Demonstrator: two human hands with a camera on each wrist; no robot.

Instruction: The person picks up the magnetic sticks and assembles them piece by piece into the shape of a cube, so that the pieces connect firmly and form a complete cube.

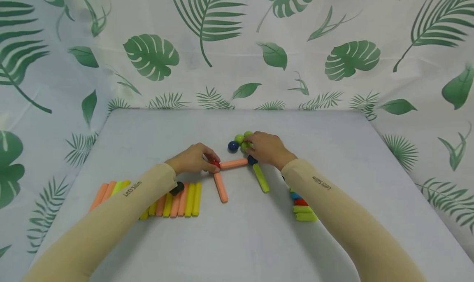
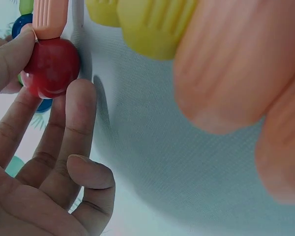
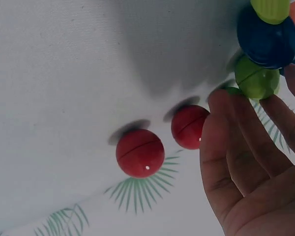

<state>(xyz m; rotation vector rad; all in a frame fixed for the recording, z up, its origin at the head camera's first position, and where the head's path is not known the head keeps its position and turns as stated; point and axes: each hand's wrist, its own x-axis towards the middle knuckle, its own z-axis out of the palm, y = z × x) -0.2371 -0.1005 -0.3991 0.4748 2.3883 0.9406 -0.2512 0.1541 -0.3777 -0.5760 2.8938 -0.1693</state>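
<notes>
My left hand (image 1: 192, 158) pinches a red ball (image 2: 51, 69) between thumb and fingertips. From that ball run two salmon sticks, one (image 1: 234, 164) sideways to a dark blue ball (image 1: 252, 160) and one (image 1: 220, 187) toward me. A lime green stick (image 1: 261, 179) extends from the blue ball, also toward me. Beyond this frame, my right hand (image 1: 270, 148) has its thumb and fingers around a green ball (image 3: 257, 78) in a small cluster. More green balls (image 1: 239, 139) and a loose blue ball (image 1: 233, 146) lie beside those fingers.
Yellow and salmon sticks (image 1: 181, 199) lie in a row at left, partly under the left sleeve. Green, red and blue sticks (image 1: 303, 210) are stacked by the right forearm. Two red balls, one (image 3: 140, 153) farther out and one (image 3: 189, 127) nearer, sit by the right hand.
</notes>
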